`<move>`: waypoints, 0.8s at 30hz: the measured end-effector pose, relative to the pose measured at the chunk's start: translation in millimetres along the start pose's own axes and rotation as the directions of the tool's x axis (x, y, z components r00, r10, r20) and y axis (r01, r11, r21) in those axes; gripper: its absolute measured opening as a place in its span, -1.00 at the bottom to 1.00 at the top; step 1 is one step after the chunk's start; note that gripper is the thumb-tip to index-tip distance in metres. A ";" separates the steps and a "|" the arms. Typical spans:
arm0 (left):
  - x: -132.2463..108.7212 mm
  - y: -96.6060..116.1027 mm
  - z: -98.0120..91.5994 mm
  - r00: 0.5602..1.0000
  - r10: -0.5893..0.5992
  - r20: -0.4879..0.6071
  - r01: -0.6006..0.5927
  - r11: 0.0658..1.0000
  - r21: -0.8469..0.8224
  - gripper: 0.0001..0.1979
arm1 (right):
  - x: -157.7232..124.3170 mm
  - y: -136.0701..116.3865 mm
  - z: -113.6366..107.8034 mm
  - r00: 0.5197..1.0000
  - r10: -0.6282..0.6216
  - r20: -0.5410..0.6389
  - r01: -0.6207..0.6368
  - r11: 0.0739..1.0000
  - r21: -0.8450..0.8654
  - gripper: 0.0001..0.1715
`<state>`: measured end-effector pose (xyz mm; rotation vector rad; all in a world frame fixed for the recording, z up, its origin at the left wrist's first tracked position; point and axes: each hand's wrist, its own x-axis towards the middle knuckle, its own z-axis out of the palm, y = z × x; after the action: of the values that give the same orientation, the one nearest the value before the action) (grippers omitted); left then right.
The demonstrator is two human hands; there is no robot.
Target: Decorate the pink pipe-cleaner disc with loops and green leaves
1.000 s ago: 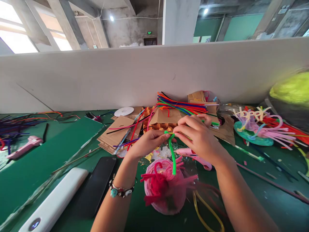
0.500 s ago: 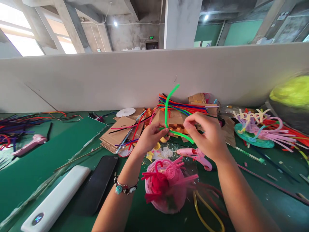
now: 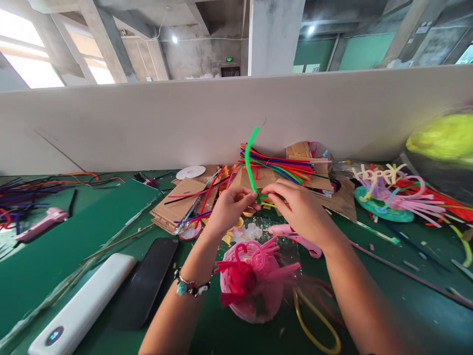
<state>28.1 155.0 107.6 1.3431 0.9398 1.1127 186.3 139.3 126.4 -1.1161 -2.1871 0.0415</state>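
A bright green pipe cleaner (image 3: 250,160) stands up from my fingertips, its upper end curving to the right. My left hand (image 3: 233,207) pinches its lower part between thumb and forefinger. Close beside it, my right hand (image 3: 291,204) has its fingers closed on the green part that runs sideways. The exact join between the fingers is partly hidden. Below both hands sits a round pink piece (image 3: 253,283) with a red ball and pink stems on top. A pink glue gun (image 3: 295,237) lies partly under my right hand.
A white power bank (image 3: 83,303) and a black phone (image 3: 148,283) lie front left. Behind my hands are cardboard pieces (image 3: 185,199) and bundled coloured pipe cleaners (image 3: 281,162). A teal and lilac craft piece (image 3: 395,207) is at right. A low white partition (image 3: 148,123) stands behind.
My right hand has moved left and down to the green pipe cleaner and closed on its sideways part. The upright part leans slightly further left. The view has shifted a little.
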 end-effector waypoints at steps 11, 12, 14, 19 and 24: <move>3.1 -3.6 5.6 0.996 0.030 -0.085 -0.048 0.975 -0.217 -0.85 | 4.6 0.8 9.2 0.999 0.034 -0.029 -0.032 0.996 0.088 -0.91; 2.9 -4.1 5.5 0.996 0.028 -0.080 -0.046 0.971 -0.234 -0.84 | 5.1 1.8 10.8 0.998 0.036 -0.046 -0.030 0.992 0.121 -0.91; 3.0 -5.8 5.5 0.997 0.029 -0.076 -0.046 0.970 -0.240 -0.82 | 6.0 3.4 13.4 0.997 0.051 -0.058 -0.038 0.980 0.195 -0.89; 4.4 -10.2 5.7 0.993 0.090 -0.080 -0.098 0.990 -0.103 -0.86 | 6.8 5.8 14.1 0.993 0.113 -0.026 -0.100 0.951 0.293 -0.84; -0.5 -5.6 0.5 0.885 0.445 0.136 -0.433 0.680 0.592 -0.81 | 6.4 8.9 12.1 0.982 0.190 -0.010 -0.176 0.926 0.334 -0.84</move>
<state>28.8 154.8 102.0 2.1916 1.0701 1.2273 183.0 152.8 117.8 -1.1091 -1.9396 0.4497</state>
